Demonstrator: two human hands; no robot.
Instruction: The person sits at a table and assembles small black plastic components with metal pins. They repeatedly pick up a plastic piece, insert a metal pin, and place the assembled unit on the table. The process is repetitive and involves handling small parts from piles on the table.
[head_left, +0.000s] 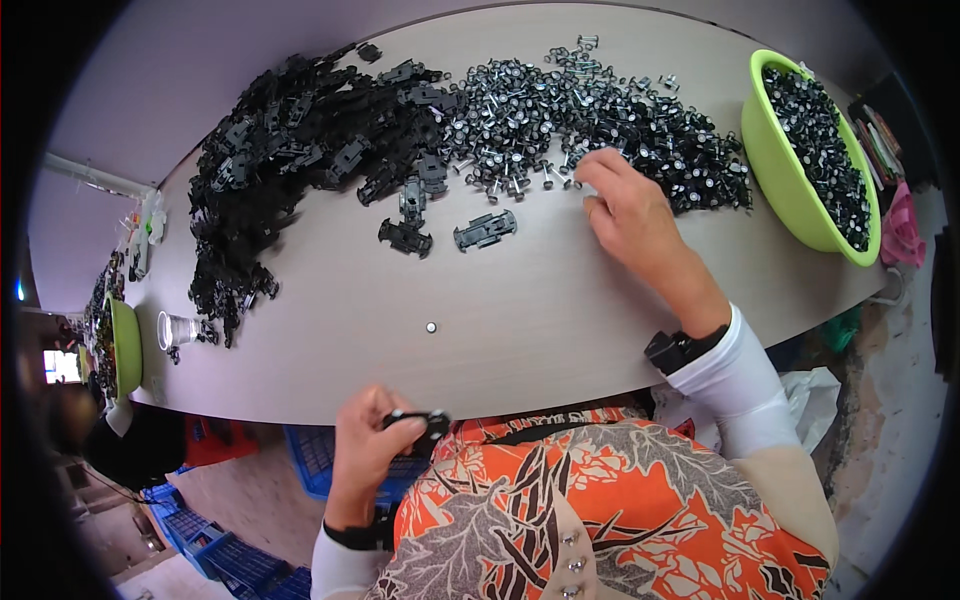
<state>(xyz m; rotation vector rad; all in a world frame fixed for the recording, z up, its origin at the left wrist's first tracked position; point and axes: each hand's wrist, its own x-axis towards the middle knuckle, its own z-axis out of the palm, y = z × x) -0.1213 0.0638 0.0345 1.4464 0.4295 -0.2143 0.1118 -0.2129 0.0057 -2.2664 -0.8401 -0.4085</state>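
My left hand point(366, 440), near the table's front edge, is closed on a black toy car chassis point(432, 424), pinched between thumb and fingers. At the front of the heap of wheel axles point(510, 110), my right hand point(640, 215) has its fingers bent together; what they hold, if anything, is hidden. A few loose wheel axles point(556, 176) lie beside those fingertips. Left of the right hand, a single chassis point(485, 231) rests on the table, and another chassis point(405, 238) lies by the big dark heap of chassis point(330, 140). One small wheel point(431, 327) sits alone mid-table.
A green basin point(800, 190) full of wheel axles stands at the table's right end. On the left are a clear plastic cup point(178, 329) and another green basin point(125, 345). Blue crates point(225, 555) are on the floor at lower left, near a person in dark clothing point(135, 445).
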